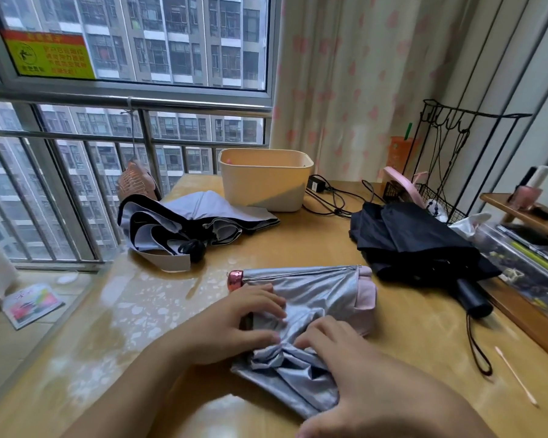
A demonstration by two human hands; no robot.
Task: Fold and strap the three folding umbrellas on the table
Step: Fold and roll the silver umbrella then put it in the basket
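On the yellow wooden table (408, 343) the silver-grey pink-trimmed fabric folding umbrella (323, 292) lies long axis 9-to-3 o'clock, cap at 9; left hand (231, 327) curls fingers and thumb round its 9 o'clock end, right hand (355, 368) presses spread fingers on loose pleats at 5.

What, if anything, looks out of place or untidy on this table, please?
A cotton swab lies loose near the right edge of the table. The lavender umbrella at back left and the black umbrella on the right sprawl unstrapped, canopies loose; the silver umbrella is mid-fold. Nothing looks broken.
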